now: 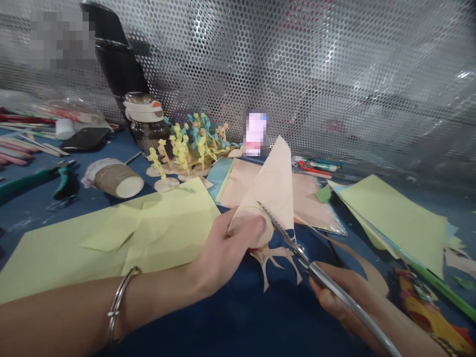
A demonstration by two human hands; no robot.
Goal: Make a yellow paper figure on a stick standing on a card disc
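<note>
Paper (275, 181) in left grip (228, 248), scissors (327, 281) alongside

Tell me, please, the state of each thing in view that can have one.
Left hand: gripping pale pink paper
Right hand: holding scissors
Pale pink paper: partly cut
Scissors: blades at paper, opening unclear
Smartphone: upright, screen lit
Green-handled pliers: handles spread
Brown cup: on its side
Lidded bottle: upright, lid on

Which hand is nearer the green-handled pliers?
Left. The left hand is right of the pliers, gripping pale paper; the right hand is farther right, with the scissors.
</note>
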